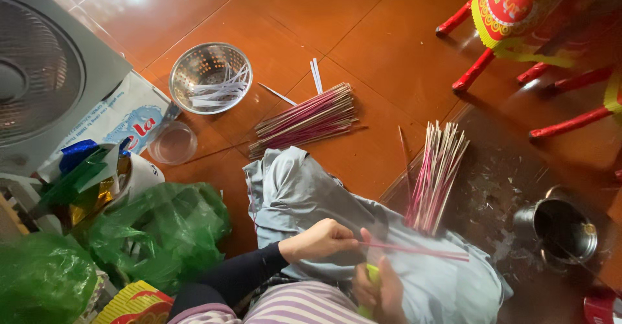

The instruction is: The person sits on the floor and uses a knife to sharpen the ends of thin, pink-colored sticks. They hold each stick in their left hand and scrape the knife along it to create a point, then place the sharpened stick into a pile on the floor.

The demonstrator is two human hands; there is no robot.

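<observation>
My left hand [322,239] is pinched shut on one end of a thin pink incense stick [414,250], which runs out to my right across the pale grey-blue cloth [304,194] spread over my lap. My right hand [382,288] sits just below it, fingers curled round a small yellow-green object [372,275] I cannot make out clearly. A loose fan of pink-and-cream sticks [435,175] leans on the cloth's far edge, and a second tidy bundle of the same sticks [304,120] lies on the red-brown tiled floor [363,32]. Beyond it are a perforated steel colander [210,78] holding white strips and a clear plastic cup [172,143]. A dark metal pot [560,230] stands to my right.
</observation>
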